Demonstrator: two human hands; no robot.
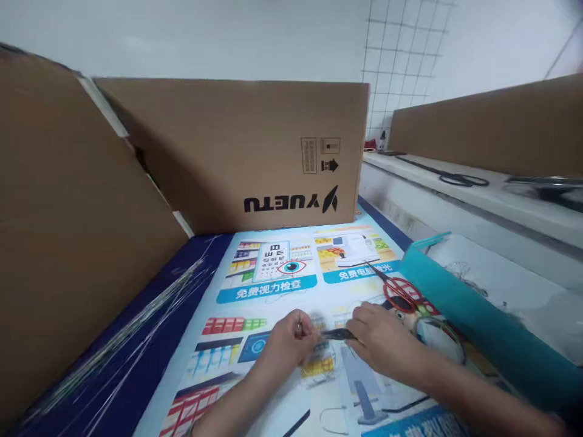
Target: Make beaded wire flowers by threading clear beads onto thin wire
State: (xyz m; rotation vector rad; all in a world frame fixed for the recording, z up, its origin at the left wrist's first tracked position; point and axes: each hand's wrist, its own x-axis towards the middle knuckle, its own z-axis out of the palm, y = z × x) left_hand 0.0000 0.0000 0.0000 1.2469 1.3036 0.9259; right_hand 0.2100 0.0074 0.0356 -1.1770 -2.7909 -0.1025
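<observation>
On the printed sheet, toward its near edge, lies a bent thin wire. Slightly farther along, over the sheet's middle, the person works with both hands close together. The left hand has its thumb and fingers pinched together on a fine wire piece, which hangs blurred above the sheet, so its exact shape cannot be told. The right hand is closed around a dark slender tool; its tip reaches the left fingertips over the sheet, though whether its ends are parted or together cannot be seen.

By the sheet's right side, just past the right wrist, is a round, clear-looking object. Scissors with red handles lie beyond it, their dark blades pointing toward the sheet's far end. A teal box stands along the sheet's right edge, with thin wire coils on its white inside. To the sheet's left runs a dark blue covering, crossed by pale, shiny streaks.

A large cardboard box, its lettering upside down, stands at the sheet's far end. Well to the sheet's right, black-handled scissors lie on a white ledge. Beyond the sheet, a wire grid is set against the pale wall.
</observation>
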